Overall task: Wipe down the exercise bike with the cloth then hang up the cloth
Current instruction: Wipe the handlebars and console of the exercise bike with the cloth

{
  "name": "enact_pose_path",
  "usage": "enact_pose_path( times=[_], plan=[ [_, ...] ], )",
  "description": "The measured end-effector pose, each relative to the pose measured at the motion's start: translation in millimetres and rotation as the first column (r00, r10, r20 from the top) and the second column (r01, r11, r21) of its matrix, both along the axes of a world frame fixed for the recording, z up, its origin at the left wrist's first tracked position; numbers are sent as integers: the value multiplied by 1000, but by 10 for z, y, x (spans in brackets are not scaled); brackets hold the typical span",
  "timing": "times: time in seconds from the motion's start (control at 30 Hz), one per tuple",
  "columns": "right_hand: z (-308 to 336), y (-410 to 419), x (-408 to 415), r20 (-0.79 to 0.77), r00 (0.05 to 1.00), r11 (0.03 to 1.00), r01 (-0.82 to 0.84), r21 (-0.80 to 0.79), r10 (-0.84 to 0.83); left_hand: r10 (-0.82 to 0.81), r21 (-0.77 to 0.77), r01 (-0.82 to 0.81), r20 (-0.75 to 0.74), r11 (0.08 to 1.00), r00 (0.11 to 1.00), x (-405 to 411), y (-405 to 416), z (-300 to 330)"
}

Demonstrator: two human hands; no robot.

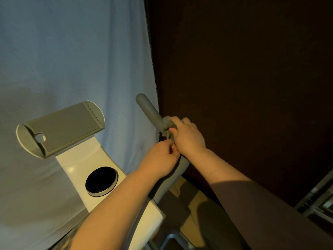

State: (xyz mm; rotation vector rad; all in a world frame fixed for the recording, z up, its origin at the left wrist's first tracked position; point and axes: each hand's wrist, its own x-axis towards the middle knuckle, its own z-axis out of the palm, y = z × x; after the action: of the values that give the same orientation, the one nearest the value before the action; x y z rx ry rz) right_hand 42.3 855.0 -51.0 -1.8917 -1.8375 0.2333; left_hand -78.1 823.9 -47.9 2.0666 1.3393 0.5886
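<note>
On right handlebar (149, 112) of exercise bike (84, 159): grey cloth (166, 124), wrapped around the grip, below its rounded end. Right hand (189, 136) clenched over cloth and bar. Left hand (162, 159) just below it, touching it, fingers curled closed (on the bar or a cloth end, cannot tell). Left of handlebar: grey tablet holder (63, 129), and lower, round black dial (101, 181). Behind handlebar: blue sheet (72, 51).

Cloth (166, 125) seen as rough grey terry around matt, finely speckled handlebar (147, 109); below grip, bike body (79, 166) seen as glossy cream plastic.
</note>
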Motion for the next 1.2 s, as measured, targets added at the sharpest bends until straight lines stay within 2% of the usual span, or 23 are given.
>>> enact_pose_path(
  times=[0.07,0.13,0.23,0.33,0.4,0.47,0.57,0.63,0.7,0.8,0.87,0.97,1.0,1.03,1.07,1.13,1.2],
  plan=[
    [-69,-258,96,-9,1000,999,3,42,-3,-12,1,12,9,1000,1000,7,-3,2],
    [-110,-513,132,51,998,994,38,99,-43,-17,0,17,6,1000,1000,21,4,8],
    [-58,-345,58,134,988,991,60,120,-76,-8,1,8,-35,1000,999,50,34,5],
    [33,29,-89,97,995,999,37,17,-39,-16,-16,15,-51,1000,999,46,63,3],
    [26,54,-72,3,999,999,36,-2,-36,-27,-10,26,-61,1000,998,32,55,3],
    [-45,-177,5,-25,997,997,70,33,-69,-29,0,29,-49,1000,998,28,41,-17],
    [-164,-575,36,40,986,980,153,127,-159,-25,10,25,-25,1000,999,38,42,-32],
    [-153,-491,29,56,981,974,174,144,-184,-20,11,20,-31,1000,999,48,39,-26],
    [-116,-223,24,-42,980,979,198,39,-196,-27,6,28,-44,1000,999,47,31,-18],
    [-126,-38,71,-313,928,979,185,-86,-203,-31,6,31,-43,999,999,34,26,-1],
    [-209,-251,54,-449,865,973,226,-53,-225,-32,3,32,-36,999,999,40,24,-5],
    [-396,-778,-138,-674,693,941,337,-9,-255,-22,-3,22,-21,1000,1000,43,32,-8],
    [-446,-847,-187,-705,663,931,364,9,-252,-21,-9,21,-15,1000,1000,46,38,-10],
    [-457,-818,-196,-693,678,930,365,27,-246,-21,-13,20,-9,1000,1000,48,43,-19],
    [-429,-711,-159,-638,731,936,349,45,-242,-19,-14,19,-4,1000,1000,45,45,-28],
    [-294,-396,-35,-469,852,962,273,19,-233,-16,-9,16,-6,1000,1000,32,48,-33],
    [-131,-176,43,-315,931,983,181,-39,-184,-22,-3,22,-3,1000,1000,23,53,-31]
  ],
)
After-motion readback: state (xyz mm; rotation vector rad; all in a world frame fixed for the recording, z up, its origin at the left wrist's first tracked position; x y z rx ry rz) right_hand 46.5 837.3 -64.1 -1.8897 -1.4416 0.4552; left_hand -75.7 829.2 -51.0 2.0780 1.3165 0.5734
